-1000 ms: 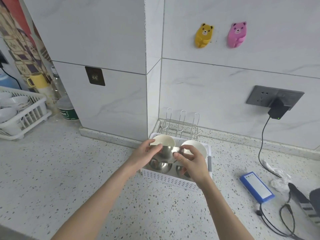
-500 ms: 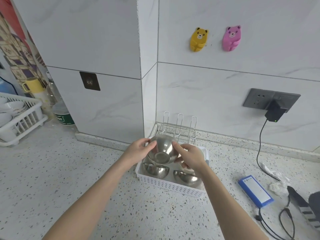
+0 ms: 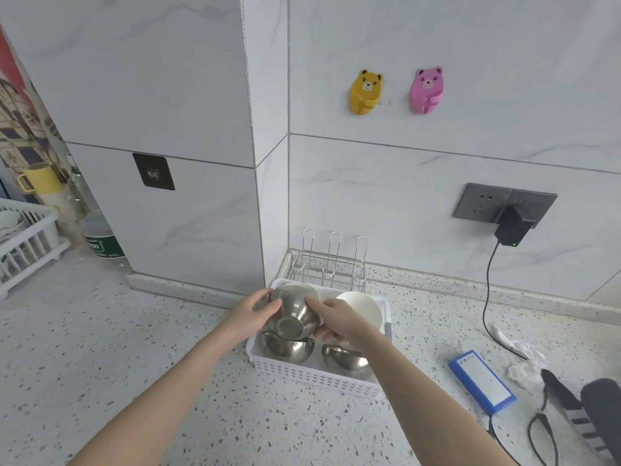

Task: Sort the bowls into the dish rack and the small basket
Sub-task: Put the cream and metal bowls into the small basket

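A steel bowl is tilted on its side over the small white basket, its base facing me. My left hand grips its left rim and my right hand grips its right side. Two more steel bowls lie in the basket's front, one at the left and one at the right. A white bowl stands at the basket's back right, and another white bowl's rim shows behind the held bowl. The white dish rack with white dishes is at the far left edge.
A wire rack stands behind the basket against the wall. A blue box, crumpled tissue and a black cable from a wall charger lie to the right. A clear bottle and a yellow mug stand at the left.
Both hands lifted the steel bowl out of the basket and tilted it onto its side; it has since come down a little. The view has shifted leftward.
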Available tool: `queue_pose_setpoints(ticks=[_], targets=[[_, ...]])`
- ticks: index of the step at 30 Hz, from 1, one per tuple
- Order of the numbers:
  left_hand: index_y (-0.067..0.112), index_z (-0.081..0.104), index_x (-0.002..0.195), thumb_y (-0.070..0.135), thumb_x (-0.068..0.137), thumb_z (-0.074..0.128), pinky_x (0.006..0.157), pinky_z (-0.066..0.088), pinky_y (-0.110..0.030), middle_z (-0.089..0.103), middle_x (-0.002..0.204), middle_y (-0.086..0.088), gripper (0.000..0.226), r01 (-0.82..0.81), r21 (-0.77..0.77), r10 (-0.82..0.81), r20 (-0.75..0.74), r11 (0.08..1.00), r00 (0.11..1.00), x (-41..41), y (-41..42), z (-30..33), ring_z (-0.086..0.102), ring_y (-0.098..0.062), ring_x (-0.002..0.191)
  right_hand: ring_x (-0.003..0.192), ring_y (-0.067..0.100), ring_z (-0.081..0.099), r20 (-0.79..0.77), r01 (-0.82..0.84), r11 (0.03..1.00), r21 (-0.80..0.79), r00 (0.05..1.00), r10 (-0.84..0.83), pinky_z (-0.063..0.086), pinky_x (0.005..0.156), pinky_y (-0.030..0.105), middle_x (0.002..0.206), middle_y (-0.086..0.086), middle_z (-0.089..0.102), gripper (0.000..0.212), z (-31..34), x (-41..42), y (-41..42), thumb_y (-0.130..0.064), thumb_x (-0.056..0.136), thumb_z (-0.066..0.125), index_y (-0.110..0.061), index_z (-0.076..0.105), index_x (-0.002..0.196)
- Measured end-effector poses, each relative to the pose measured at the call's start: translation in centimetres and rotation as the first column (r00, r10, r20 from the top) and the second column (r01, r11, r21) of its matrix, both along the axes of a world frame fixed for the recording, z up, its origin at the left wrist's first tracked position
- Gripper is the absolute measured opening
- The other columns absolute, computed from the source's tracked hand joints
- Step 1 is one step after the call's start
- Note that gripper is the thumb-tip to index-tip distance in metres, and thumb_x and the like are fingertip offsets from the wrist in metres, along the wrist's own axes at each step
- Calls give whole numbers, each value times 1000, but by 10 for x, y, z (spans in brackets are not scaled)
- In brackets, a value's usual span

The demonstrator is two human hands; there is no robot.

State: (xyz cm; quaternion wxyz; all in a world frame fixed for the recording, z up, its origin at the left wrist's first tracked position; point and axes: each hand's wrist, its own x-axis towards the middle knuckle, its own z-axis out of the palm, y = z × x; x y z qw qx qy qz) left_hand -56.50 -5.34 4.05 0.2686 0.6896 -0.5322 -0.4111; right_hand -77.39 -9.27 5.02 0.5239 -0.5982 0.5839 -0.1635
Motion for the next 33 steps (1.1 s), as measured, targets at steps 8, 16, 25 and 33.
queue_pose_setpoints(ticks=[8, 16, 25, 33], targets=[[33, 35, 150, 72, 71, 65, 101, 50, -46, 42, 154, 6, 93, 85, 31, -87, 82, 996, 993, 3, -6, -8, 51, -21, 130, 49, 11, 57, -23, 2, 999, -48, 1000, -3, 41, 40, 16, 79, 10, 72, 53, -15, -1, -4, -58, 90, 51, -7, 64, 99], [25, 50, 137, 56, 73, 78, 92, 54, -38, 58, 136, 0, 76, 107, 58, -111, 67, 993, 992, 12, -17, -23, 62, -19, 112, 65, 16, 63, 35, 11, 999, -50, 999, -9, 50, 53, 22, 89, 12, 74, 53, -29, -2, -4, -57, 86, 58, -7, 64, 104], [25, 47, 142, 32, 78, 82, 82, 60, -37, 70, 113, -1, 73, 128, 80, -125, -52, 989, 991, 17, -16, -25, 72, -27, 95, 50, 8, 52, -20, 24, 998, -63, 999, -26, 37, 42, 17, 86, 6, 70, 54, -37, 5, -1, -59, 83, 62, -9, 63, 102], [30, 68, 107, 29, 72, 87, 67, 63, -41, 75, 95, 6, 40, 147, 35, -149, 78, 989, 986, 18, -16, -29, 75, -25, 81, 60, 11, 59, -60, 5, 997, -73, 998, -9, 43, 50, 19, 86, 2, 68, 49, -37, 4, 2, -56, 83, 64, -12, 62, 104]])
